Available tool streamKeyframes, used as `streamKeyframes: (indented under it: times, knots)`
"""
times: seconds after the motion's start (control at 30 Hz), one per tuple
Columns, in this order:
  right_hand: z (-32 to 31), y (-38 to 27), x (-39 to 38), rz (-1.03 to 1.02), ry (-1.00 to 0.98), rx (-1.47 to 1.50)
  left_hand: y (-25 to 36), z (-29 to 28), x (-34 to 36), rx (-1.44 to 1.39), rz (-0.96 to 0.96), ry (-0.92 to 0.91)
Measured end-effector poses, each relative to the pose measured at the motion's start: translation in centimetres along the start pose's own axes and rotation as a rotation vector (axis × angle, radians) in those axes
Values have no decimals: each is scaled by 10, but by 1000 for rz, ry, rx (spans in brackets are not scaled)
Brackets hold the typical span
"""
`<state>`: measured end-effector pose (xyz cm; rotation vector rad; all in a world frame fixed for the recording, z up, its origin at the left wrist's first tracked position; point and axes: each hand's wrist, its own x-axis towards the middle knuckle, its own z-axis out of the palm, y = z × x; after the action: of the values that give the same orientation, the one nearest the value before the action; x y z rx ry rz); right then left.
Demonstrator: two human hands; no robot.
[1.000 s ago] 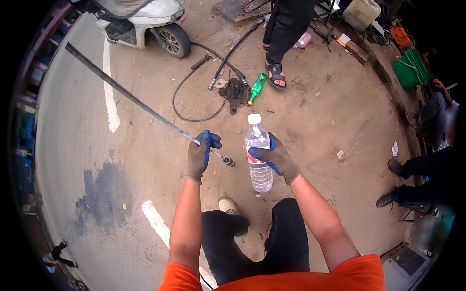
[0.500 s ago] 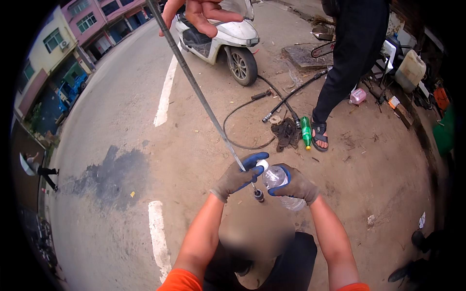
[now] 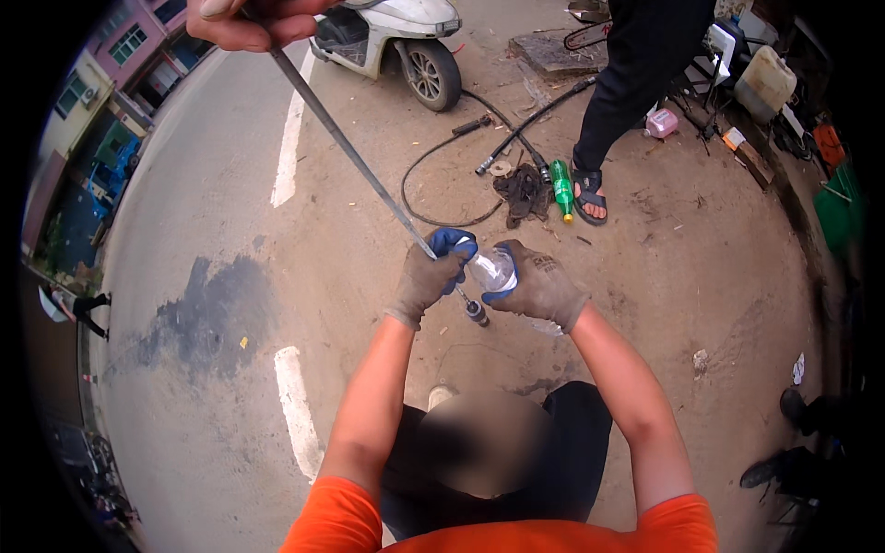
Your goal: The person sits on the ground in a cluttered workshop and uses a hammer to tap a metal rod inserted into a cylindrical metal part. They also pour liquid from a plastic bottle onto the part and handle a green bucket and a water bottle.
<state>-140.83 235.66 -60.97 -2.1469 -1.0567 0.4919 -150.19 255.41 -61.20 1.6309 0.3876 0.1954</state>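
Note:
My left hand (image 3: pixel 439 272), in a grey glove with blue fingers, is closed round the lower part of a long thin grey rod (image 3: pixel 346 147). Something white, apparently the bottle's cap (image 3: pixel 463 242), shows between its fingertips. Below the hand the rod comes out again and ends in a dark round fitting (image 3: pixel 477 313). My right hand (image 3: pixel 544 288), gloved alike, is wrapped round a clear plastic bottle (image 3: pixel 493 270), tilted with its neck toward my left hand. At the top, another person's bare hand (image 3: pixel 258 26) grips the rod's upper part.
A person's leg in black trousers (image 3: pixel 622 101) stands ahead, beside a green bottle (image 3: pixel 562 192). Black hoses (image 3: pixel 535 127) and a dark rag (image 3: pixel 524 195) lie on the ground. A white scooter (image 3: pixel 406 46) is parked beyond. Tools and a jerrycan (image 3: pixel 765 83) stand at right.
The view has shifted, so the scene sits higher. The other person's hand now grips the rod, where before its fingers were spread near it. The bottle's cap is more covered by my left fingers.

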Motion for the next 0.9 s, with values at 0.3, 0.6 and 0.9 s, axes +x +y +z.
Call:
streamKeyframes:
  times: [0.3,0.6,0.9]
  knots:
    - [3,15,-1,16,-68,55,18,-16,-4,17,-23,-288]
    - [4,13,-2,-22,-54,89,15,-10,-4,-5,28,-249]
    - [37,39,-7,31,95,175,8,-4,1,-33,56,-8]
